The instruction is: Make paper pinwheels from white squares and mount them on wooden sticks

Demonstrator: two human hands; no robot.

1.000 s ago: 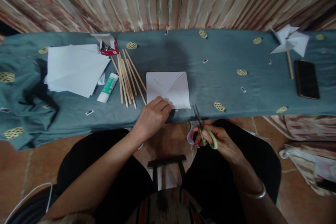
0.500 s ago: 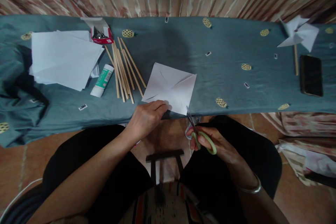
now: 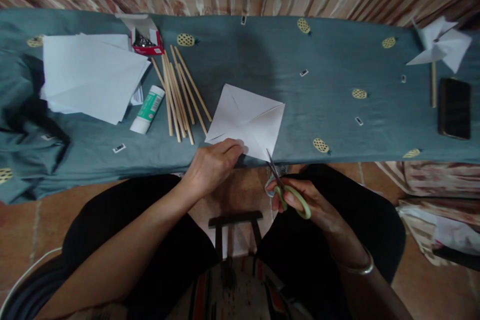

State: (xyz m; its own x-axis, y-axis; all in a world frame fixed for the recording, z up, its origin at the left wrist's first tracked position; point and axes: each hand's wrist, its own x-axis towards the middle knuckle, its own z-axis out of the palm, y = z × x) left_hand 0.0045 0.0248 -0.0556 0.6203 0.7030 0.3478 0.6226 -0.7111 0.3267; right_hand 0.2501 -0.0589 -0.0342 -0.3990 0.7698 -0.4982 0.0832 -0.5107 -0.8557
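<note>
A square sheet of white paper (image 3: 249,115) lies near the table's front edge, with diagonal creases and slits running in from some corners. My left hand (image 3: 215,162) pinches its near edge between thumb and fingers. Green-handled scissors (image 3: 279,180) are in my right hand (image 3: 305,197), with fingers through the loops. Their blades point up at the paper's near right corner, and the tips overlap that corner. The blades look almost closed; whether paper sits between them I cannot tell.
Left of the paper lie several wooden sticks (image 3: 174,95), a glue stick (image 3: 148,110), a red box of metal pins (image 3: 147,42) and stacked white paper (image 3: 90,75). At the far right are a paper pinwheel (image 3: 438,45) and a phone (image 3: 454,108). A green cloth (image 3: 322,60) covers the table.
The view has shifted slightly, so the table things appear a little higher and those at the right farther right. Both hands keep their holds, with the scissor tips still at the paper's corner.
</note>
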